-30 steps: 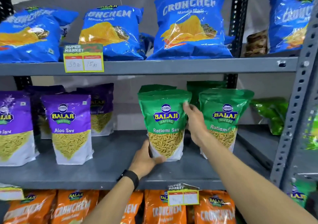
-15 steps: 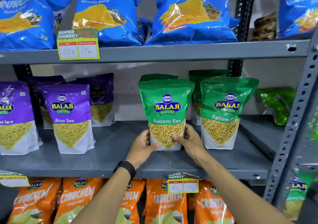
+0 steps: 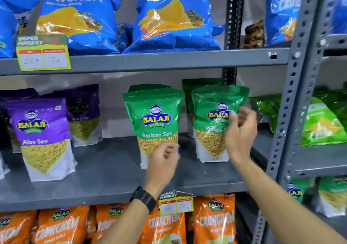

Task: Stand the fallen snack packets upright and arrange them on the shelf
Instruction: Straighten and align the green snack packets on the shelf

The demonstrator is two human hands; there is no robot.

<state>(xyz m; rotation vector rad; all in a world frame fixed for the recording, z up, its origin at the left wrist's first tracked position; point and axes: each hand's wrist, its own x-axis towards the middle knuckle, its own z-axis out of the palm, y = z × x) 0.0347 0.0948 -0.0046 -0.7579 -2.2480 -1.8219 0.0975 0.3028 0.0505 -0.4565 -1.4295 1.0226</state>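
Two green Ratlami Sev packets stand upright on the grey middle shelf [image 3: 112, 170]: the left green packet [image 3: 154, 118] and the right green packet [image 3: 212, 123], each with another green packet behind it. My left hand [image 3: 163, 159], blurred, hovers in front of the left packet's lower part with curled fingers and nothing in it. My right hand [image 3: 240, 131] is raised in front of the right packet's right side, fingers apart, empty. A crumpled green packet [image 3: 266, 110] lies further right at the back of the shelf.
Purple Aloo Sev packets [image 3: 43, 136] stand at the left of the same shelf. Blue Crunchem bags [image 3: 174, 16] fill the upper shelf, orange Crunchem bags [image 3: 165, 225] the lower one. A perforated steel upright [image 3: 289, 101] divides off a neighbouring rack with more green packets [image 3: 323, 123].
Both hands have let go of the left green packet's base and drawn back from it. The right hand has lifted up and to the right, in front of the right packet.
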